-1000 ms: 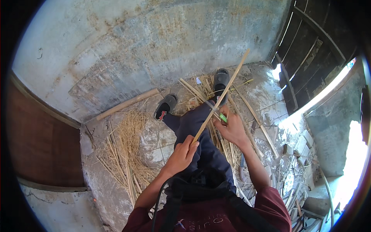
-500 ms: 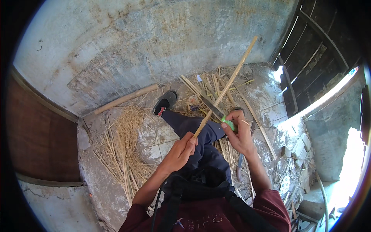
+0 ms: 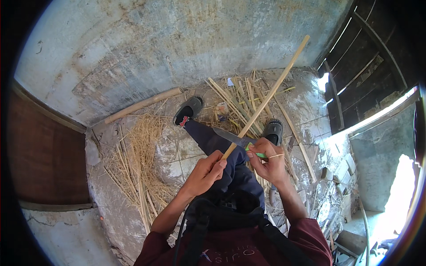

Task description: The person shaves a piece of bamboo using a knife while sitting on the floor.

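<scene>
My left hand (image 3: 203, 174) is closed round the near end of a long pale bamboo strip (image 3: 276, 90), which slants up and away to the right over my leg. My right hand (image 3: 269, 163) grips a knife (image 3: 230, 136) by its green handle. The blade points left and crosses the strip a short way beyond my left fingers; it appears to touch it. A thin pale stick or cigarette (image 3: 277, 155) juts from between the right fingers. The right fingers partly hide the handle.
Curly shavings (image 3: 148, 133) and thin strips heap at left. Split bamboo pieces (image 3: 239, 104) lie by my shoes (image 3: 188, 111), and a round pole (image 3: 144, 105) lies along the wall (image 3: 177, 48). Broken blocks (image 3: 344, 170) sit at right below a dark plank wall (image 3: 364, 57).
The knife has moved down along the strip toward my left hand, and its blade now lies flatter, pointing more to the left. The strip's far end has shifted slightly right and up.
</scene>
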A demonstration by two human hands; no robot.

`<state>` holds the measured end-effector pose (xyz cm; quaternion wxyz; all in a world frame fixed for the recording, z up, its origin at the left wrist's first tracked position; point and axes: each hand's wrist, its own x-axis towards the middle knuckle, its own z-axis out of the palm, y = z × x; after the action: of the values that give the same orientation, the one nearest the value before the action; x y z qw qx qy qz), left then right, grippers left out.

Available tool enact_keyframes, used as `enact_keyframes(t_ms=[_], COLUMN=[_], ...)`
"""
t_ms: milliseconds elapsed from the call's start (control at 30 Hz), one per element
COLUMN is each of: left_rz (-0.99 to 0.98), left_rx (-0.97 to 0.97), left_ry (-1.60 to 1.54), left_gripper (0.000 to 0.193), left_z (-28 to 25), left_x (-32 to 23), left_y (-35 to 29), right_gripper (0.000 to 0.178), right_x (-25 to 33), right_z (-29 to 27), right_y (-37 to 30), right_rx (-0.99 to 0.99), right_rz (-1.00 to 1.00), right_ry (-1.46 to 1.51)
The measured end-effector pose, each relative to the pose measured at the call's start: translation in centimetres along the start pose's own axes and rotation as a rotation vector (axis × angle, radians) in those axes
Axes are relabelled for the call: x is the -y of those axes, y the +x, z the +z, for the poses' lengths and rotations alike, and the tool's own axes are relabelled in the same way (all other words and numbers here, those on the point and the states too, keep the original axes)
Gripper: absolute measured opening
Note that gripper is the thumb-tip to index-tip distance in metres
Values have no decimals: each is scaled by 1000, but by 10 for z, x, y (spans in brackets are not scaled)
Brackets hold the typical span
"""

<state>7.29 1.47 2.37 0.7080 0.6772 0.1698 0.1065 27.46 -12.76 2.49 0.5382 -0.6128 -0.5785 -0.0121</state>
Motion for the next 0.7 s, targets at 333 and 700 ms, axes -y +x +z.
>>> enact_keyframes(t_ms=[333, 700], left_rz=[-41, 4], left_rx=[-19, -53], left_ry=[34, 112], left_gripper=[37, 31], left_z=[-12, -13], left_x=[12, 6], left_y=[-7, -4], right_gripper=[13, 15], right_x=[-30, -6], right_z=[-24, 3], right_y=[16, 5], right_rx=[-170, 31], right_rz=[81, 11], right_ry=[-154, -51])
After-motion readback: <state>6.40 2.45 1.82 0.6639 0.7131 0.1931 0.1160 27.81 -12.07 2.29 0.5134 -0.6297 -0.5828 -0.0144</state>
